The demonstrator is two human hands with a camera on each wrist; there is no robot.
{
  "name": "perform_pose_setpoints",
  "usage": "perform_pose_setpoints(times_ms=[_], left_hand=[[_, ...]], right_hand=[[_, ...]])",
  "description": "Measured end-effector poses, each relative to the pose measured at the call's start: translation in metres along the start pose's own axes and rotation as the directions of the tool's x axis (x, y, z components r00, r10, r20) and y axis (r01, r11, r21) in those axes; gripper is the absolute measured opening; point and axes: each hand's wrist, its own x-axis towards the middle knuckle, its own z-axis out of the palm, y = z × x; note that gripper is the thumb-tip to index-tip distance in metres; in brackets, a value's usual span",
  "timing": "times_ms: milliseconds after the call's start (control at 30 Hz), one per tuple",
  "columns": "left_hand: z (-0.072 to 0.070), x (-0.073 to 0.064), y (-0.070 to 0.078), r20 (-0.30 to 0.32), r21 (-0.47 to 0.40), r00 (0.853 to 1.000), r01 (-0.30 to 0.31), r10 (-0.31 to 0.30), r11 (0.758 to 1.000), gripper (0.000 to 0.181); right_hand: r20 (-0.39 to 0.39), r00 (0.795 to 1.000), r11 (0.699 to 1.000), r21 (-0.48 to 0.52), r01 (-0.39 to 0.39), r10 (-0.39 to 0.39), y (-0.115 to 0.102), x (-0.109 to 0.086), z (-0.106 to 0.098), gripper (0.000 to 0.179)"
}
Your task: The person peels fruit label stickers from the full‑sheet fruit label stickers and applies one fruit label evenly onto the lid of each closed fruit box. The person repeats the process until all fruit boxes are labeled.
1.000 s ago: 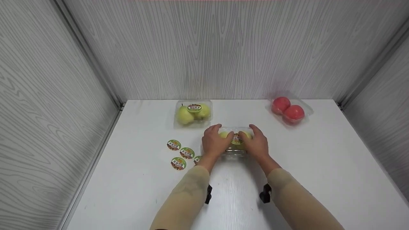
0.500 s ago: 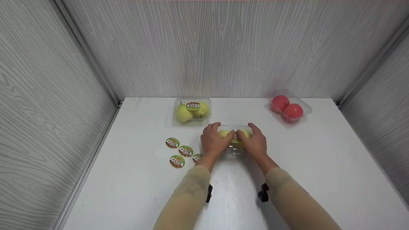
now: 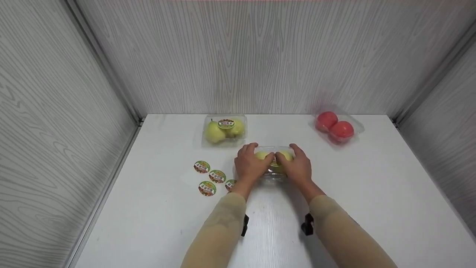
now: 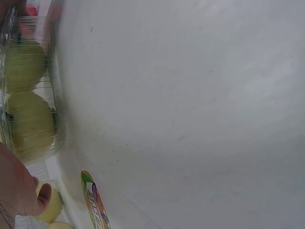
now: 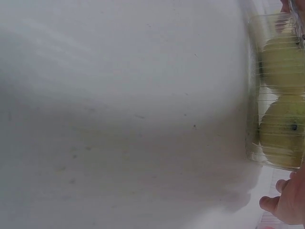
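A clear plastic fruit box with yellow-green pears inside lies between both hands in the head view. An oval sticker is on its lid, partly hidden by the thumbs. My left hand holds the box's left side, its thumb pressing on the sticker. From the other side my right hand holds the box, its thumb also on the sticker. The right wrist view shows the box and the right hand's fingers beside its end.
Behind and left stands a second pear box with a sticker on its lid. A clear box holding red round fruit is at the back right. Several loose oval stickers lie left of the left forearm. Grey panels enclose the table.
The view shifts slightly. Both hands stay on the pear box with the thumbs on the sticker; nothing else visibly moves.
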Motion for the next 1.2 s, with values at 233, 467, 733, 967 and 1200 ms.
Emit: perform_pose_setpoints(times_ms=[233,467,733,967,1200], left_hand=[[0.0015,-0.0023,-0.0014,0.006,-0.011,1.000,0.015,-0.015,1.000,0.064],[0.0013,-0.0037,-0.0020,0.013,-0.028,1.000,0.027,-0.026,0.999,0.064],[0.0004,-0.0018,-0.0006,0.027,-0.025,0.999,0.035,-0.034,0.999,0.066],[0.0006,-0.0003,-0.0008,0.021,-0.031,0.999,0.030,-0.029,0.999,0.065],[-0.0024,0.0006,0.0019,0.016,-0.020,0.999,0.029,-0.029,0.999,0.063]], right_hand=[[0.005,1.000,1.000,-0.017,-0.014,0.014,-0.0009,-0.0030,0.0001,0.081],[-0.002,1.000,1.000,0.005,0.009,-0.009,0.0010,-0.0043,0.0010,0.080],[-0.010,1.000,1.000,-0.001,-0.002,0.002,-0.0001,-0.0036,0.0004,0.080],[-0.006,1.000,1.000,-0.014,-0.006,0.006,-0.0022,-0.0029,-0.0011,0.080],[-0.010,1.000,1.000,-0.019,-0.007,0.007,-0.0028,-0.0005,-0.0013,0.077]])
